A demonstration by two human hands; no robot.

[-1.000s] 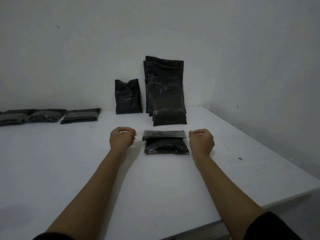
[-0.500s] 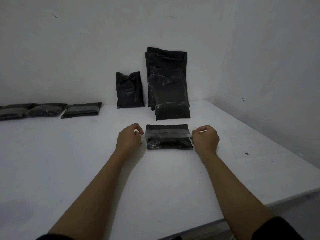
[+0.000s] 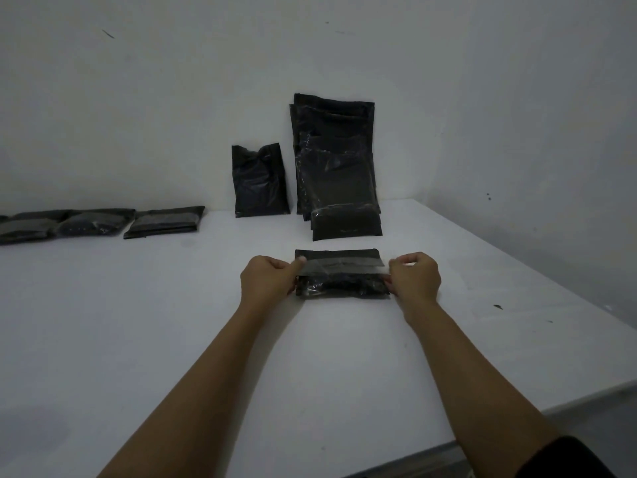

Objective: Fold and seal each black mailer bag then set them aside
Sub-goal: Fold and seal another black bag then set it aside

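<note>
A small black mailer bag (image 3: 341, 286) lies flat on the white table (image 3: 172, 322), its grey-striped flap (image 3: 343, 265) folded toward me over the bag's middle. My left hand (image 3: 269, 279) pinches the flap's left end between thumb and fingers. At the other end, my right hand (image 3: 415, 277) pinches the flap's right corner. More black mailer bags (image 3: 336, 167) stand stacked against the back wall, with one short bag (image 3: 346, 226) in front of them. Another black bag (image 3: 259, 181) leans on the wall to their left.
Three folded black bags (image 3: 165, 222) lie in a row along the far left of the table. The table's right edge (image 3: 537, 288) runs diagonally beside a wall; its front edge is near my right elbow.
Both hands came inward from beside the bag and took hold of the flap's ends. The flap has come down toward me over the bag.
</note>
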